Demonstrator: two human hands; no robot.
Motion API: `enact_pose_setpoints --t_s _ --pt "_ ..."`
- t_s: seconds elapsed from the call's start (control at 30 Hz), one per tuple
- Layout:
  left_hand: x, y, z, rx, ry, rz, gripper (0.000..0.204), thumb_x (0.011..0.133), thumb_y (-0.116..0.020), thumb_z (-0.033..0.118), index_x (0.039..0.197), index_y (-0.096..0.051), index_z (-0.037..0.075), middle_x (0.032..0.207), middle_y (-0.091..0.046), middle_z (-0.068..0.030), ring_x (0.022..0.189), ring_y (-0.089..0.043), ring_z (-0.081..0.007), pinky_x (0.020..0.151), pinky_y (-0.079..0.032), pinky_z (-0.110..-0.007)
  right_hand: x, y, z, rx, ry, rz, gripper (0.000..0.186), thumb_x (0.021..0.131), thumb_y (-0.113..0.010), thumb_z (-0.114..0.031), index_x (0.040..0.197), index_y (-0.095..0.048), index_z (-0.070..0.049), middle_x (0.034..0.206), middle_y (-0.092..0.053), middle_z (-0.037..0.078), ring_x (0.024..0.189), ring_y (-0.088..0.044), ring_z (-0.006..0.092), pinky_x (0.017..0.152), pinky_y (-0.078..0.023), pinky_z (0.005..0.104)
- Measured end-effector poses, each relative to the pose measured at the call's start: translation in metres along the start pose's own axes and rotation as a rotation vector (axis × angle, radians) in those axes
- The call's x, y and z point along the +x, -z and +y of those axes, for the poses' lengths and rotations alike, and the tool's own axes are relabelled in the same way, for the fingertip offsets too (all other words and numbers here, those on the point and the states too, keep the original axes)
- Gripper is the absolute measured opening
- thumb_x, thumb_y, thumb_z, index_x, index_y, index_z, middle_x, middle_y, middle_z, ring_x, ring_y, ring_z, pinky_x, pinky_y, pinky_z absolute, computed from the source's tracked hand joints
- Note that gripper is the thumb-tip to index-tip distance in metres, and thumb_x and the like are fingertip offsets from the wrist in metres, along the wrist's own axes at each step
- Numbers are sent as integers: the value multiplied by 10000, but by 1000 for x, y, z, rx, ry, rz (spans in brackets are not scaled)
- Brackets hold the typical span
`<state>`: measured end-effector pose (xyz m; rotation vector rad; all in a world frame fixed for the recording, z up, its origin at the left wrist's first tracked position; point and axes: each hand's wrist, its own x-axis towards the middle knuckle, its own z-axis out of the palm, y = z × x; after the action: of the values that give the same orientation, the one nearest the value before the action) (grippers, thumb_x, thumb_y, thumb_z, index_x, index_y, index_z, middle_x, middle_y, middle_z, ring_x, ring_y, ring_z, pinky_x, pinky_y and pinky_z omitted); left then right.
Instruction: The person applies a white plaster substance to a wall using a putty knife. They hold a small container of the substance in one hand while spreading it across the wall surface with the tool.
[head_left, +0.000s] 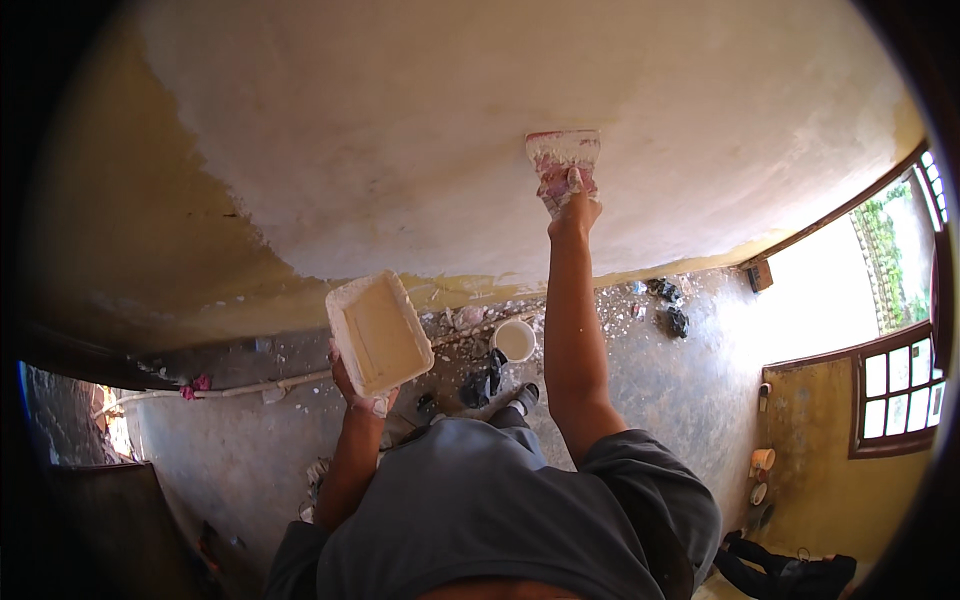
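Note:
My left hand (362, 392) is closed round the near side of a shallow rectangular tray (344, 338), its rim caked with off-white putty. Inside lies a smooth layer of beige putty (382, 325). With the arm stretched up, my right hand (575, 190) grips a wide putty knife (563, 150) smeared with putty; cloth or residue partly hides its handle. The blade lies at the wall (400, 140), where a pale coat covers most of the surface. Yellowish bare paint (150, 220) shows at the left and along the lower edge. Both hands are spattered white.
A white bucket (515, 341) stands on the floor by my foot (527, 393), with a black plastic bag (482, 380) next to it. Debris and a long pole (290, 382) lie along the wall's base. At right are a bright doorway (810, 290), a paned window (905, 385) and small containers (762, 460).

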<state>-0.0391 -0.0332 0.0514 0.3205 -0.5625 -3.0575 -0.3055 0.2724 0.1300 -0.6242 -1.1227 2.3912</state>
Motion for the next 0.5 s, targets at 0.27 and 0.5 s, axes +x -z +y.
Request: enact_pose_setpoints --t_s 0.27,0.5 --pt "-11 -5 2 -1 -96 -35 672 983 -414 588 1486 -415 143 1408 -541 -91 1246 -562 -320 1023 -483 -512 10 40 88 -133 -98 -46 171 969 -629 -143 1100 -642 -34 996 -694 121 756 -674 215 572 -591 365" --pt "6 3 3 -119 7 17 594 1015 -391 532 1441 -468 126 1361 -575 -103 1229 -574 -318 1035 -472 -494 2 181 224 81 -571 79 179 1004 -518 -209 1042 -590 -50 923 -637 103 772 -621 228 672 -577 349"
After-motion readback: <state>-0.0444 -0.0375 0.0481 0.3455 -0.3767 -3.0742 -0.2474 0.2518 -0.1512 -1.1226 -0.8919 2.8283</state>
